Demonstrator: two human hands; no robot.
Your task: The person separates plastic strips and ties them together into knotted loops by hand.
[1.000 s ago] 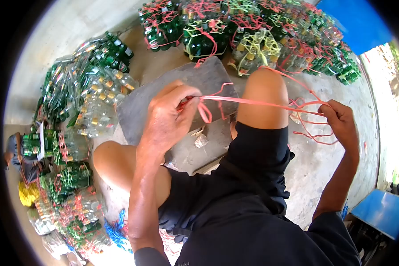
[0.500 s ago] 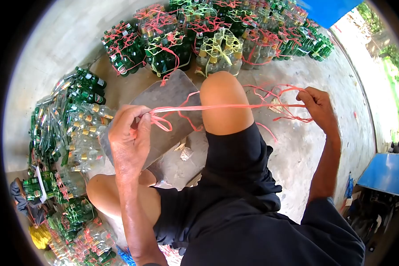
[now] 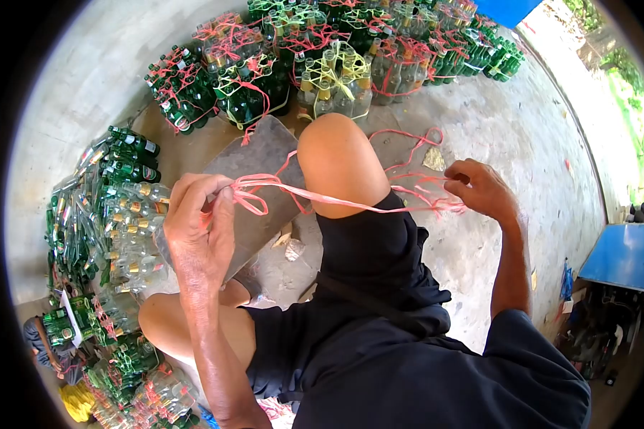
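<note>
My left hand (image 3: 199, 225) is closed, thumb and fingertips pinching a looped bunch of pink plastic string (image 3: 322, 197). From that pinch the string sags to the right across my raised knee (image 3: 340, 164). My right hand (image 3: 483, 189) is by the string's far end, thumb and forefinger apart, with no strand plainly gripped between them. Tangled strands hang just below and left of its fingers. Another loop of string trails beyond the knee, over the floor. Under the left part of the string lies a dark flat board (image 3: 254, 161).
Bundles of bottles (image 3: 243, 89) tied with coloured string stand along the far side. Loose green and clear bottles (image 3: 132, 214) lie in a pile at left. A person (image 3: 46, 347) is partly visible at lower left. A blue-topped table (image 3: 626, 257) stands at right.
The string, taut between both hands before, now hangs slack. My right hand has moved left and lower, and its fingers have loosened. My left hand keeps its pinch.
</note>
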